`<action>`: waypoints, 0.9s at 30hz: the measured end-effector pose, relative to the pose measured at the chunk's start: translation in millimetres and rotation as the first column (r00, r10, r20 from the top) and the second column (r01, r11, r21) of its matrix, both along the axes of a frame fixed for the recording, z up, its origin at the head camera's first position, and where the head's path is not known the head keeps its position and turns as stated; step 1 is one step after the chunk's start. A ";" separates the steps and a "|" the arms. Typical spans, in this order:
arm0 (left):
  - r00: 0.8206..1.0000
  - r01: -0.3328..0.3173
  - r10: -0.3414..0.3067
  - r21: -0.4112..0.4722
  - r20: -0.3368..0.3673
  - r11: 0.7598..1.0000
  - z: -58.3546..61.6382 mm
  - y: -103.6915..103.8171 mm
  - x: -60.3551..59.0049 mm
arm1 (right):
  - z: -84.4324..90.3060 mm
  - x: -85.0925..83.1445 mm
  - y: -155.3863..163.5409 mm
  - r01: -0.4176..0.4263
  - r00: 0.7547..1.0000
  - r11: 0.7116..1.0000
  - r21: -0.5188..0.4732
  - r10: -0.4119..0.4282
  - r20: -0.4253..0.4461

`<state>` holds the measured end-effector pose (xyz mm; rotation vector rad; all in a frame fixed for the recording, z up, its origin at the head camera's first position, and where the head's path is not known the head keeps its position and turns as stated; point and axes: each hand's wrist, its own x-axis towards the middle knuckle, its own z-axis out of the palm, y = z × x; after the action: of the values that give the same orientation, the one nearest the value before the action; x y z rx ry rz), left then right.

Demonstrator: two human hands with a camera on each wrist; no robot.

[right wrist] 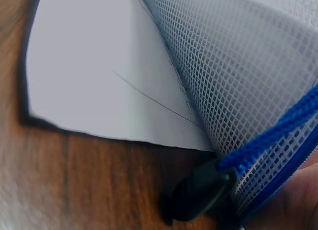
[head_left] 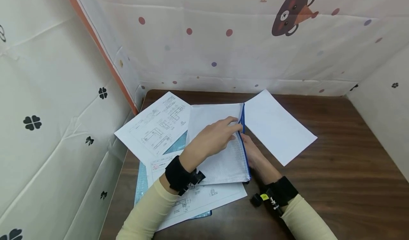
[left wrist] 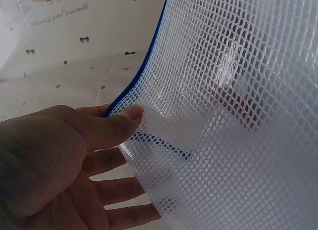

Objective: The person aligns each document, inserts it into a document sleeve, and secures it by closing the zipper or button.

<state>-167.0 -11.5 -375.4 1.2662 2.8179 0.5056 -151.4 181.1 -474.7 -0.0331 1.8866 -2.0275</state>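
Left arm: one long, pale yellow fabric sleeve [head_left: 148, 210], plain, lightly creased; one broad black wrist strap [head_left: 176, 174]; one small, black, angular camera unit [head_left: 194, 180] mounted on the strap. Right arm: one matching pale yellow fabric sleeve [head_left: 307, 219]; one broad black wristband [head_left: 283, 190]; one compact black camera mount [head_left: 256, 200], with one bright yellow rectangular label [head_left: 264, 196] and small silvery fittings [head_left: 274, 203]. Both hands bare.
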 end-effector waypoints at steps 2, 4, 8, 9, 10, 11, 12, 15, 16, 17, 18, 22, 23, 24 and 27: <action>1.000 0.003 -0.003 0.004 -0.007 1.000 -0.4 0.3 -0.4 | 0.2 -0.2 0.3 -0.002 1.000 1.000 -0.007 0.002 -0.001; 1.000 0.004 -0.004 0.006 -0.009 1.000 -0.4 0.4 -0.6 | 0.1 -0.4 0.1 -0.002 1.000 1.000 -0.007 0.002 -0.002; 1.000 0.005 -0.005 0.006 0.000 1.000 -0.3 0.4 -0.8 | -0.7 -1.2 0.3 -0.006 1.000 1.000 0.009 0.006 -0.006; 1.000 0.006 -0.006 0.004 0.003 1.000 -0.4 0.5 -0.8 | -1.0 -1.2 0.3 -0.004 1.000 1.000 0.016 0.004 -0.006; 1.000 0.007 -0.007 0.002 0.005 1.000 -0.6 0.4 -0.8 | -1.3 -1.2 0.4 -0.003 1.000 1.000 0.020 0.004 -0.006; 1.000 0.006 -0.006 0.001 0.006 1.000 -0.8 0.2 -0.7 | -1.8 -1.2 0.3 -0.002 1.000 1.000 0.025 0.002 -0.005; 1.000 0.004 -0.004 -0.002 0.006 1.000 -0.9 0.0 -0.4 | -2.3 -1.1 -0.1 -0.001 1.000 1.000 0.023 0.001 -0.004; 1.000 0.006 -0.006 -0.002 0.004 1.000 -1.3 -0.6 0.8 | -3.6 0.0 -1.4 0.003 1.000 1.000 0.013 -0.003 0.002; 1.000 0.007 -0.007 -0.002 0.002 1.000 -1.7 -0.8 1.2 | -4.1 0.4 -1.9 0.002 1.000 1.000 0.009 -0.002 0.003; 1.000 0.009 -0.009 -0.002 -0.001 1.000 -2.0 -0.9 1.7 | -4.5 0.8 -2.5 0.003 1.000 1.000 0.008 -0.003 0.006; 1.000 0.011 -0.011 0.000 -0.002 1.000 -2.5 -1.0 2.0 | -4.9 1.1 -2.9 0.005 1.000 1.000 0.006 -0.005 0.009; 1.000 0.014 -0.014 0.006 -0.017 1.000 -3.5 -0.7 2.1 | -5.4 0.6 -2.4 0.006 1.000 1.000 0.017 -0.006 0.011; 1.000 0.013 -0.012 0.008 -0.021 1.000 -3.3 -0.6 2.0 | -5.3 0.1 -2.1 0.007 1.000 1.000 0.015 -0.007 0.012; 1.000 0.012 -0.012 0.013 -0.023 1.000 -3.1 -0.5 1.6 | -5.1 -0.5 -1.6 0.004 1.000 1.000 0.016 -0.004 0.009; 1.000 0.009 -0.009 0.019 -0.030 1.000 -2.1 0.0 0.5 | -3.6 -1.6 -0.4 0.002 1.000 1.000 0.016 -0.002 -0.009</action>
<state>-166.5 -11.5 -377.5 1.3003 2.8372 0.5186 -153.0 180.6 -478.3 -0.0355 1.9085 -2.0170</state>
